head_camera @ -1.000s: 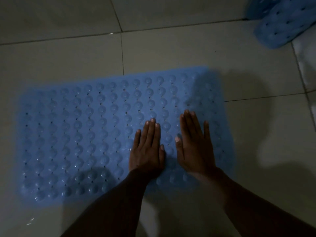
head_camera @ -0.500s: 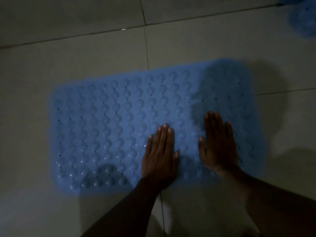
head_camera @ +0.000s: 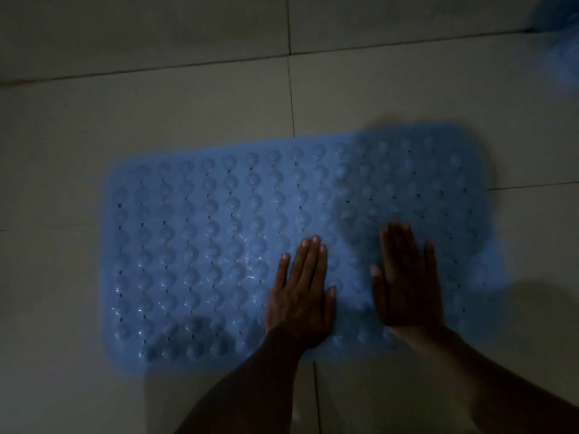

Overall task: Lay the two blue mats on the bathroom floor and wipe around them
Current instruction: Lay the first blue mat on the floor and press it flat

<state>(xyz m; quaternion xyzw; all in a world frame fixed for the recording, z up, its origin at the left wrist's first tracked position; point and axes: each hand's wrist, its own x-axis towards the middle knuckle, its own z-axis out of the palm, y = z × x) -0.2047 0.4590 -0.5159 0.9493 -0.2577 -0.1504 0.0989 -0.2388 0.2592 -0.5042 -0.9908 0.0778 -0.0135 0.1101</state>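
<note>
A blue rubber mat (head_camera: pixel 219 245) with rows of bumps and small holes lies flat on the tiled floor (head_camera: pixel 156 104). My left hand (head_camera: pixel 302 292) rests flat on the mat near its front edge, fingers straight and together. My right hand (head_camera: pixel 407 283) lies flat on the mat just to the right, fingers straight, in the shadowed part. A blurred edge of the second blue mat (head_camera: pixel 564 51) shows at the top right corner.
Pale floor tiles with dark grout lines surround the mat on all sides. The light is dim, and a shadow falls over the mat's right end and the floor at the lower right.
The view has shifted left, so the mat now sits further right in frame and the second mat has nearly left the picture. Both hands stay flat on the mat.
</note>
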